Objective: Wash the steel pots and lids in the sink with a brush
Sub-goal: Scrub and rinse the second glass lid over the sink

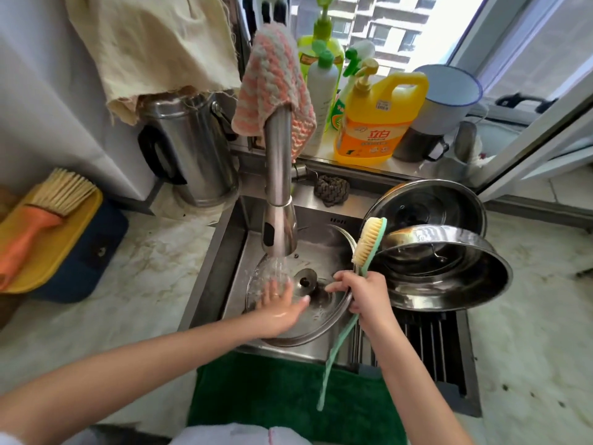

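While water runs from the tap, a person leans over the sink [224, 252] with both bare forearms reaching in from the near edge, above a green mat [256, 390] laid along the front.

Their left hand [282, 303] lies flat, fingers spread wide and gripping nothing, palm down on a round glass lid [317, 319] that sits in the basin with its knob [305, 277] up; the stream falls right onto the fingers. Just beside it, the right hand [365, 293] is wrapped closed around the pale green handle of a long brush [369, 242]. The bristle head points up and away, and the handle's tail hangs down past the near edge of the sink. The right hand's fingers also touch the lid's right rim.

Over the right half of the sink, on a slatted rack [426, 348], a steel pot [446, 274] lies tilted with its mouth facing the person. Behind it a steel lid [426, 207] leans at the far right corner.

At the far edge the steel faucet [278, 187] rises, a pink-and-white cloth [276, 78] draped over its top. A dark scrubber [332, 189] rests on the back ledge. Beyond, on the windowsill, stands a yellow detergent bottle [375, 123].
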A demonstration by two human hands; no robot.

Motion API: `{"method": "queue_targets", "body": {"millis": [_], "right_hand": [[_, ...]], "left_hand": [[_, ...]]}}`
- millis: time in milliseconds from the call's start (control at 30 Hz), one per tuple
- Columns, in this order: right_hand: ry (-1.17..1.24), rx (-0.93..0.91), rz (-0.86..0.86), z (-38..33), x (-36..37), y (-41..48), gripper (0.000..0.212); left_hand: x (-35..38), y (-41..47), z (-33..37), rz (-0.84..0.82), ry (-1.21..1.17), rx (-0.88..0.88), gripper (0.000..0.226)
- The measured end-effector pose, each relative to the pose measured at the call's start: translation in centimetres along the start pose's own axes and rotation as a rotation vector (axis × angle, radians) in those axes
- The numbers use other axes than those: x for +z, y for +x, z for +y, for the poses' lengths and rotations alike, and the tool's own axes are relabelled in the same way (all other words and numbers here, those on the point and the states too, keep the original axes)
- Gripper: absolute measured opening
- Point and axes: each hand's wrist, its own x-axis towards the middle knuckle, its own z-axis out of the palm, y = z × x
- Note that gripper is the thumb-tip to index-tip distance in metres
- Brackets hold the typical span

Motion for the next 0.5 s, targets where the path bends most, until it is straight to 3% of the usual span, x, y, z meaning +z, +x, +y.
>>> {"method": "queue_targets", "body": {"millis": [100,133,200,267,400,500], "right_hand": [[-0.042,-0.060,-0.021,-0.6,0.9,-0.4,0.023],[-0.027,-0.059,-0.034,-0.8,1.0,-0.6,0.023],[0.010,-0.033,-0.053,-1.1,0.8,-1.0,0.023],[0.030,-0.011,-0.055,-1.0,0.5,-1.0,0.020],[0.042,0.035,-0.074,-0.3,0.8,-0.5,0.014],[0.100,0.079,-0.058,0.5,1.3,-0.3,0.019]], "left_hand": [[0.3,1.6,0.9,0.214,-0.088,0.363,0.055],[-0.6,2.7,0.4,0.284,-0.106,0.403,0.053],[-2.3,4.4,-0.8,0.354,-0.110,0.272,0.056],[-3.1,4.7,-1.1,0.399,-0.064,0.159,0.075],[-2.1,4.0,4.0,0.363,-0.144,0.290,0.054],[-1.8,3.0,6.0,0.281,-0.076,0.416,0.056]]}}
